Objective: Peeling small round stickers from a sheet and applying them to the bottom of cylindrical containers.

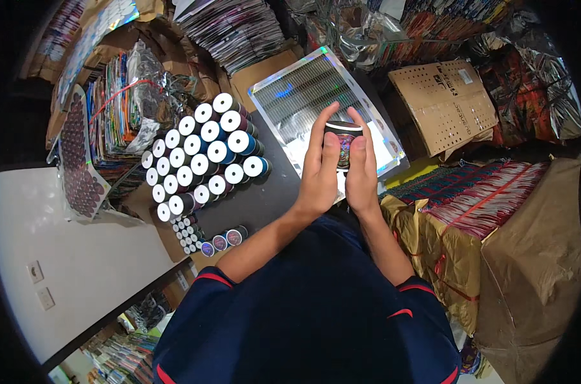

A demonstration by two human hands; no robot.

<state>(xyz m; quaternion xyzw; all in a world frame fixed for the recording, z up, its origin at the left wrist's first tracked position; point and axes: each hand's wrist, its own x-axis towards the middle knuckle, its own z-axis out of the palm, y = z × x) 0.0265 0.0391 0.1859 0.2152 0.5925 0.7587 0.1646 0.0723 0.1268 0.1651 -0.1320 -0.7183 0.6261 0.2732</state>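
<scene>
Both of my hands hold one thread spool (pixel 344 144) with a dark, colourful printed label and a white rim. My left hand (pixel 321 168) grips its left side and my right hand (pixel 362 168) its right side, thumbs towards me and fingers around the far side. Under and beyond the hands lies a shiny holographic sheet (pixel 290 91) with rows of narrow strips. Left of it, many spools with white ends (pixel 202 164) lie in rows on the dark tabletop (pixel 252 197). Three spools with round labels on their ends (pixel 219 243) stand near my left forearm.
Smaller white-ended spools (pixel 187 235) sit at the table's left corner. Tied bundles (pixel 112 105) and stacked sheets (pixel 232 33) rise behind. A perforated cardboard piece (pixel 446 105) is at the right, above wrapped bundles (pixel 429 254). A white surface (pixel 79 240) lies at the left.
</scene>
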